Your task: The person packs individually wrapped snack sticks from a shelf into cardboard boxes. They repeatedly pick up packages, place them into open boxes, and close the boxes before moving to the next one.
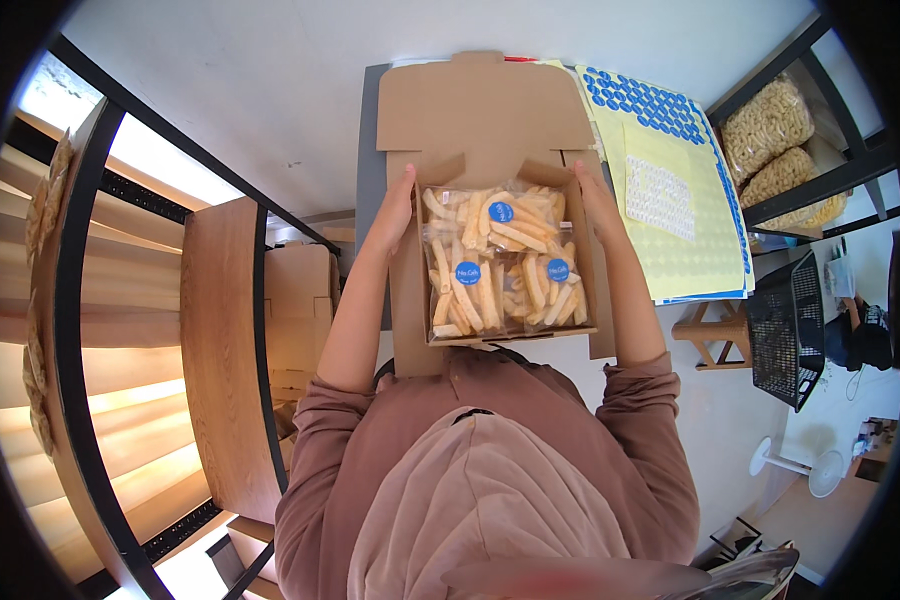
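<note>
An open cardboard box (595, 290) is in front of my body, its lid (480, 110) folded back on the far side. Inside lie clear bags of pale stick-shaped snacks, each with a round blue sticker: one bag (520, 238) at the far side, one (455, 305) at the near left, one (560, 300) at the near right. My left hand (398, 208) grips the box along its left side. Against the right side, my right hand (595, 205) holds it the same way. The fingers of both hands are partly hidden by the cardboard.
Yellow sheets of blue round stickers (660, 100) and a white sticker sheet (660, 198) lie on the grey table (372, 130), right of the box. Bags of snacks (767, 125) fill a rack at far right. A black crate (785, 330) stands below. Wood-and-metal shelving (225, 350) rises at left.
</note>
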`<state>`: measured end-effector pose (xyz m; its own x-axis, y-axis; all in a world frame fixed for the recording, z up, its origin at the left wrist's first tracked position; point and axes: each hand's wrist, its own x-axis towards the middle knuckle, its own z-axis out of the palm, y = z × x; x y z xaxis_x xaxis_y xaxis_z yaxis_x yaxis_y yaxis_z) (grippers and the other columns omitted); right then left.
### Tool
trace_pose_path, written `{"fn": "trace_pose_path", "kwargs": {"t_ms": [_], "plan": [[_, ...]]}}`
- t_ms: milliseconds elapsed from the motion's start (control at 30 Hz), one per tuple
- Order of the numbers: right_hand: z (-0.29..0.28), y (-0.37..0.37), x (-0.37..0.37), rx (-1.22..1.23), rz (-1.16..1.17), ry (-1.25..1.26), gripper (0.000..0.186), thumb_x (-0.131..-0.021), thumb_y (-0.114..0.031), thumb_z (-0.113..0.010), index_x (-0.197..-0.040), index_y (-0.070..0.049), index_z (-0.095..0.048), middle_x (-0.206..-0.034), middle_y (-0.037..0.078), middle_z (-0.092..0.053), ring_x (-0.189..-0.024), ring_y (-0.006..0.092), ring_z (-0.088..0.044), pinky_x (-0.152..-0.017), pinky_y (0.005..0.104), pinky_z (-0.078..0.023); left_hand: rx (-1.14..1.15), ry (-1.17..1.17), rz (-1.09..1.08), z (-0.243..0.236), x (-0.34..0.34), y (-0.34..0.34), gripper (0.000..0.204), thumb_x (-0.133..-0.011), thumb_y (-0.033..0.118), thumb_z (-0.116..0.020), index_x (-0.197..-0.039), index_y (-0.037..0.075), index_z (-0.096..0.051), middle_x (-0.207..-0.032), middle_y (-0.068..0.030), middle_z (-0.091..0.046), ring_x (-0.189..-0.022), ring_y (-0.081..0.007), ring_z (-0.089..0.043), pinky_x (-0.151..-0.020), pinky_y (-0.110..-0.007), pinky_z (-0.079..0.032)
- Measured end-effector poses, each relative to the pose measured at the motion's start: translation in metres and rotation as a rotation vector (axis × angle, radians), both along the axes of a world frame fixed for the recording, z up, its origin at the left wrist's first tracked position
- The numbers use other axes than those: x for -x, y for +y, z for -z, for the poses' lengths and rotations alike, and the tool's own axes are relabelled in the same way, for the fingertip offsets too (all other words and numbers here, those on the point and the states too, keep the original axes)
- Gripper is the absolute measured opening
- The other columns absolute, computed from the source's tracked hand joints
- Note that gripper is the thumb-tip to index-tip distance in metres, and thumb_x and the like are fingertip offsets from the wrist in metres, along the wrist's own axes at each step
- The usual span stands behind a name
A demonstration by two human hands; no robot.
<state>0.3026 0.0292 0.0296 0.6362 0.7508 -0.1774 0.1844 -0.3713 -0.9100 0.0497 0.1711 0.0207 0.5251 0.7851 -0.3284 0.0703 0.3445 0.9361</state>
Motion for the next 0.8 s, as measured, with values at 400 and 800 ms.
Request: {"fn": "trace_pose_path", "kwargs": {"t_ms": [400, 800], "plan": [[0.019, 0.010, 0.000, -0.066, -0.006, 0.039, 0.056, -0.090, -0.041, -0.045, -0.125, 0.002, -0.049, -0.128, 0.017, -0.050, -0.121, 0.0250, -0.044, -0.102, 0.0330, -0.030, 0.123, -0.245, -0.053, 0.009, -0.011, 0.010, 0.042, -0.092, 0.024, -0.045, -0.125, -0.003, -0.045, -0.125, -0.0143, -0.050, -0.118, -0.0225, -0.044, -0.100, -0.035, -0.034], [0.004, 0.028, -0.011, -0.535, 0.264, 0.498, 0.046, -0.088, -0.036, -0.055, -0.118, -0.001, -0.053, -0.119, 0.009, -0.054, -0.112, 0.0175, -0.047, -0.096, 0.0310, -0.034, -0.225, -0.208, -0.121, 0.034, -0.010, 0.020, 0.026, -0.088, 0.011, -0.056, -0.112, 0.003, -0.049, -0.106, -0.0038, -0.055, -0.099, -0.0127, -0.051, -0.092, -0.028, -0.037]]}}
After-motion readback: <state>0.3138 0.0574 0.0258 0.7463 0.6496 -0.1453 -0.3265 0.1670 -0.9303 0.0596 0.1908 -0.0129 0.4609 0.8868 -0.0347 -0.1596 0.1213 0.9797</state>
